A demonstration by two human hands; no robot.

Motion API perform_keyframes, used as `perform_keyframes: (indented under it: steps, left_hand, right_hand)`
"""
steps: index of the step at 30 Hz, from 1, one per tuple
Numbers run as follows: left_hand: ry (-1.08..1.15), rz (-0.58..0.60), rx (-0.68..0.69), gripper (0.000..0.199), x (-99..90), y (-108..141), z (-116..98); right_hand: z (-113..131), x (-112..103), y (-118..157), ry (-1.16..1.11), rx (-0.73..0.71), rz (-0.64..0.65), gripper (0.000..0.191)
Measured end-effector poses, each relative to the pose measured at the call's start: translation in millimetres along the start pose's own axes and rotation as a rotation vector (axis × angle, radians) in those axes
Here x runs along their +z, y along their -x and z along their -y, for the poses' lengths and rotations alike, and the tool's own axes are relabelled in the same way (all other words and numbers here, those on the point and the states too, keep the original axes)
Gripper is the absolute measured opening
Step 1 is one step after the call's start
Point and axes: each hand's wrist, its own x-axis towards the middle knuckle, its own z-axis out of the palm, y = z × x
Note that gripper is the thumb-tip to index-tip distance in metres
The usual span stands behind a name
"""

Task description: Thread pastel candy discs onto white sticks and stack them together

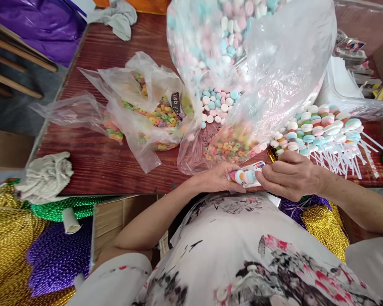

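At the table's near edge my left hand point(218, 177) is closed around one end of a short row of pastel candies point(249, 177), pink, white, orange and pale blue. A printed card or wrapper point(258, 167) shows just behind the row. My right hand point(289, 175) is closed at the row's other end, its thumb and fingertips pinched together there. What exactly those fingertips grip is hidden. To the right of my hands lies a pile of candy sticks point(319, 127), discs threaded on white sticks.
A large clear bag of pastel candy discs point(207, 63) stands open ahead. Left of it, another plastic bag point(147, 148) holds small ring candies point(162, 112). A plastic bin point(367, 108) stands at right. Cloths point(49, 174) and bead strands point(9, 246) are at left.
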Motion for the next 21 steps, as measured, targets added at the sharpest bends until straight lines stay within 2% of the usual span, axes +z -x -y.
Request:
perform_keyframes:
  steps: [2, 3, 6, 8, 11, 13, 15, 18, 21]
  left_hand:
    - [-0.082, -0.006, 0.034, 0.034, 4.1, -4.2, 2.3]
    - [-0.178, -0.057, 0.058, 0.033, 5.0, -5.9, 4.4]
    - [-0.608, -0.351, 0.168, 0.026, 2.9, -7.9, 13.6]
    - [-0.869, -0.503, 0.251, 0.019, 0.2, -7.4, 20.2]
    - [-1.063, -0.547, 0.328, 0.014, -0.1, -6.5, 27.6]
    - [-1.033, -0.537, 0.338, 0.018, 2.5, -6.1, 29.6]
    - [-0.882, -0.527, 0.32, 0.023, 5.1, -4.9, 28.7]
    - [-0.599, -0.459, 0.248, 0.035, 3.3, 0.6, 23.2]
    - [-0.487, -0.391, 0.165, 0.077, -6.8, 9.1, 17.3]
  right_hand:
    - [0.7, 4.0, -4.3, -0.031, 0.044, 0.044, 0.012]
    - [1.0, 7.0, -5.7, -0.055, 0.101, 0.064, 0.014]
    - [-0.1, 17.3, -7.3, -0.198, 0.399, 0.147, 0.018]
    - [-3.0, 23.1, -7.8, -0.39, 0.588, 0.229, 0.02]
    - [-6.9, 31.0, -10.8, -0.687, 0.705, 0.288, 0.027]
    - [-5.2, 37.2, -13.3, -0.728, 0.72, 0.262, 0.03]
    - [0.0, 44.0, -14.1, -0.559, 0.694, 0.201, 0.027]
    - [6.1, 50.0, -10.4, -0.166, 0.466, 0.068, 0.02]
    - [2.2, 46.8, -3.0, 0.016, 0.235, -0.063, 0.018]
